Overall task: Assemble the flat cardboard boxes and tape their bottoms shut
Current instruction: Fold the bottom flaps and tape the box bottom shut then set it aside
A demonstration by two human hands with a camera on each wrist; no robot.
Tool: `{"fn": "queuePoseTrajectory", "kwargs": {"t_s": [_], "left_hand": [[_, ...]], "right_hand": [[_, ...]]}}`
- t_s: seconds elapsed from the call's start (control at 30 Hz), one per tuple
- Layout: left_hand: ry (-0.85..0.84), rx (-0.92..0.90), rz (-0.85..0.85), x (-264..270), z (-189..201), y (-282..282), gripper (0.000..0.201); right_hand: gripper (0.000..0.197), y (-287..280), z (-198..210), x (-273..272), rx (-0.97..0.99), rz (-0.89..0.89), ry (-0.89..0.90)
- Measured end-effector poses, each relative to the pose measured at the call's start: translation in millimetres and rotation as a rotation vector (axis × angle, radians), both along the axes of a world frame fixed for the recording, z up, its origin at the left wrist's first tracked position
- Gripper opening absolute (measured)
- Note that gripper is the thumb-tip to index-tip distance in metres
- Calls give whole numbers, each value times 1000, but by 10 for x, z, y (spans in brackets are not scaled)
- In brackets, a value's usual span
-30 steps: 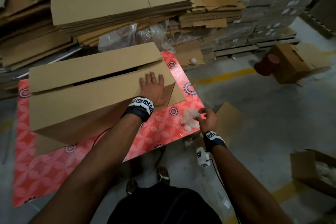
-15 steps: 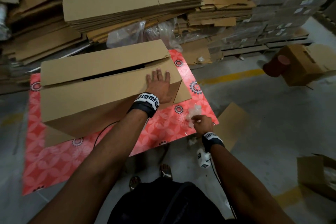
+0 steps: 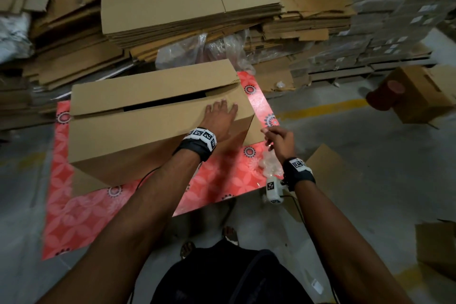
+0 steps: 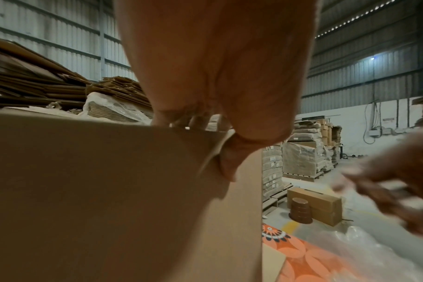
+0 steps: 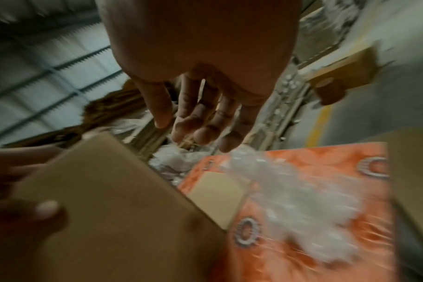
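Brown corrugated cardboard box (image 3: 138,131) mid-frame, left hand (image 3: 220,119) flat on top flap, fingers straight. Right hand (image 3: 280,142) raised beside, fingers loosely spread, empty, above crumpled clear plastic (image 3: 270,164).

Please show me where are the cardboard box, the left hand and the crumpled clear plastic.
cardboard box (image 3: 138,136), head view, near top flap.
left hand (image 3: 219,118), head view, back of the hand.
crumpled clear plastic (image 5: 299,206), right wrist view, middle of the wad.

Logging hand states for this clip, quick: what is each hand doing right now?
Left hand: open, fingers flat on the cardboard box.
Right hand: open, holding nothing.
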State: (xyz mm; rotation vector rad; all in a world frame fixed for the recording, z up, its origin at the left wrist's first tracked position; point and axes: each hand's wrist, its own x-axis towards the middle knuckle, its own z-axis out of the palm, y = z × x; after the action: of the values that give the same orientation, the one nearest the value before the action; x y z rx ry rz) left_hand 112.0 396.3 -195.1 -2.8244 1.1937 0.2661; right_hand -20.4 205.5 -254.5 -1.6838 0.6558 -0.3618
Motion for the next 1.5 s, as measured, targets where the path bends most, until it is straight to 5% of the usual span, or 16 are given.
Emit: {"fn": "queuePoseTrajectory", "kwargs": {"t_s": [0.2,0.37,0.5,0.6,0.67,0.73,0.87,1.0,1.1,1.2,1.3,1.43,1.5], "left_hand": [[-16,-41,-118,10,-16,367,89],[50,-50,-249,148,-27,1019,90],[105,-163,-217,281,-12,1627,94],[31,-160,-71,283,76,1950,84],[-3,-234,103,209,50,2053,58],[42,-462,340,77,-14,2050,35],[247,-806,652,-105,-201,2035,24],[151,-775,541,-114,-391,2374,27],[132,-692,478,-172,-381,2550,57],[101,-491,583,-213,-268,2422,52],[40,-366,619,-283,-100,2123,51],[-53,-259,612,-357,-196,1944,57],[-72,-255,612,-358,-257,1946,58]], "right_hand": [[13,287,319,624,-327,-50,-165],[59,514,404,881,-824,433,-20],[64,898,291,903,-1080,663,73],[65,1353,234,809,-1095,657,92],[63,1668,197,755,-1075,591,63],[64,1962,186,692,-1028,527,88],[60,2461,281,428,-997,514,165],[47,2395,456,454,-1032,469,52],[74,2079,488,756,-1051,469,146],[85,1872,531,890,-1045,601,288],[62,1790,687,853,-1036,589,55],[29,1626,909,933,-934,254,-369],[32,1479,935,1034,-1040,86,-490]]}}
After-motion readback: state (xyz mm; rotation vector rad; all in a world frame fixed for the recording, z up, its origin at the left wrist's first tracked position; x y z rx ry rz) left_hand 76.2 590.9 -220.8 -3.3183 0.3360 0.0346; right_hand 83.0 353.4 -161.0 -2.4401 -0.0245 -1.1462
